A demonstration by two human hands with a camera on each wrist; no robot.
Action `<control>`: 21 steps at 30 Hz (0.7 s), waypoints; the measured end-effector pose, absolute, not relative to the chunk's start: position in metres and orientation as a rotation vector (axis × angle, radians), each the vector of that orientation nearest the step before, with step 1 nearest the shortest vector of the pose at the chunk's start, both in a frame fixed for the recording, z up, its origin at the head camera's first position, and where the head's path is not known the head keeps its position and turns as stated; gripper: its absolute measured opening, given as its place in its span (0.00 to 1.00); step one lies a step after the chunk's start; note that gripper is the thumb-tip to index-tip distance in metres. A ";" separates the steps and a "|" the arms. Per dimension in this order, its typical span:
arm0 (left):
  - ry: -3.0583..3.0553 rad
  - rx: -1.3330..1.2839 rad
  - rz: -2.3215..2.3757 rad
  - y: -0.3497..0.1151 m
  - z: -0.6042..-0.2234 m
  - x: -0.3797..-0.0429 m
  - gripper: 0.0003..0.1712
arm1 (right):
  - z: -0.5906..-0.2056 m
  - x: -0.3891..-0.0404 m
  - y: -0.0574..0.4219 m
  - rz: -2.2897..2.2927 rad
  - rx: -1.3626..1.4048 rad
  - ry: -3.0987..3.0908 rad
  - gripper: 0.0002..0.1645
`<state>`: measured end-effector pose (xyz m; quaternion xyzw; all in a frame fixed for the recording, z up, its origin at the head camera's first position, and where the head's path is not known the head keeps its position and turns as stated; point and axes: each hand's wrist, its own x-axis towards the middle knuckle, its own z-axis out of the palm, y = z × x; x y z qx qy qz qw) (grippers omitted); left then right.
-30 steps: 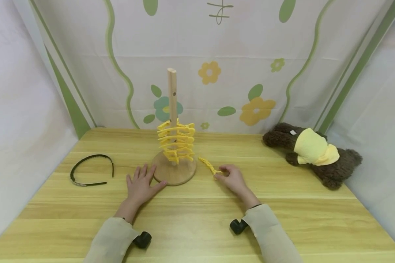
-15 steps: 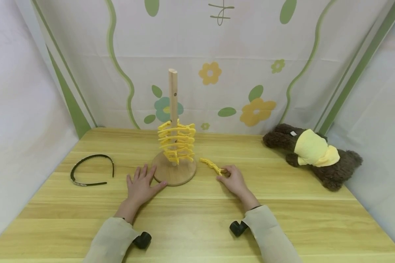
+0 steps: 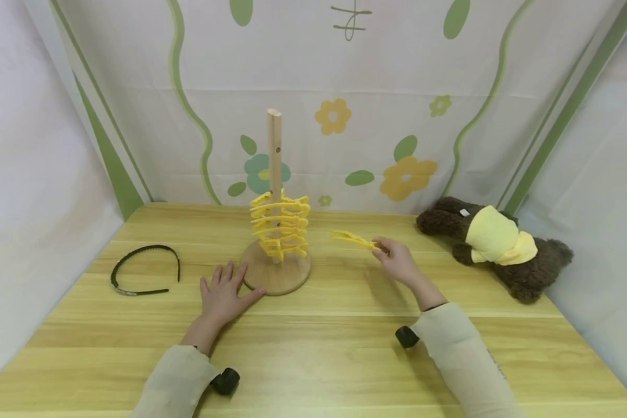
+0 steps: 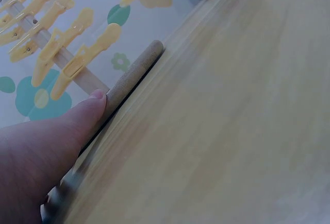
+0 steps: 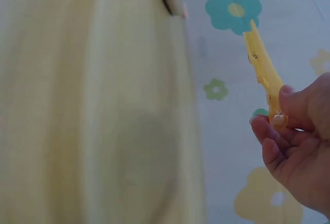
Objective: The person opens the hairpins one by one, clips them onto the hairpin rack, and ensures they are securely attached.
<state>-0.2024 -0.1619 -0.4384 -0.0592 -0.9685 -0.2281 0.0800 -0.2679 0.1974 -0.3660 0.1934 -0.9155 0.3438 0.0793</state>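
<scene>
My left hand [image 3: 223,297] lies spread on the table, its thumb and a fingertip touching the round wooden base [image 3: 287,281]. In the left wrist view the thumb [image 4: 93,106] presses on the base's edge. From the base rises a wooden post [image 3: 274,151], with several yellow plastic pieces [image 3: 280,220] stacked crosswise around its lower half. My right hand [image 3: 399,261], to the right of the stand, pinches the end of a slim yellow plastic piece [image 5: 265,69]. That piece is held above the table, pointing left; its exact kind is unclear.
A black headband [image 3: 146,248] lies on the left of the wooden table [image 3: 313,360]. On the right lies a dark brown plush toy [image 3: 533,261] in a yellow top. A printed cloth backdrop [image 3: 376,116] stands behind the table.
My right hand has gripped the loose yellow piece, lifted it off the table and moved right and away from me. The left hand stays against the base.
</scene>
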 end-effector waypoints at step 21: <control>-2.890 -0.184 -0.698 -0.162 -0.440 -0.204 0.48 | -0.251 -0.297 0.141 1.003 0.791 -2.531 0.18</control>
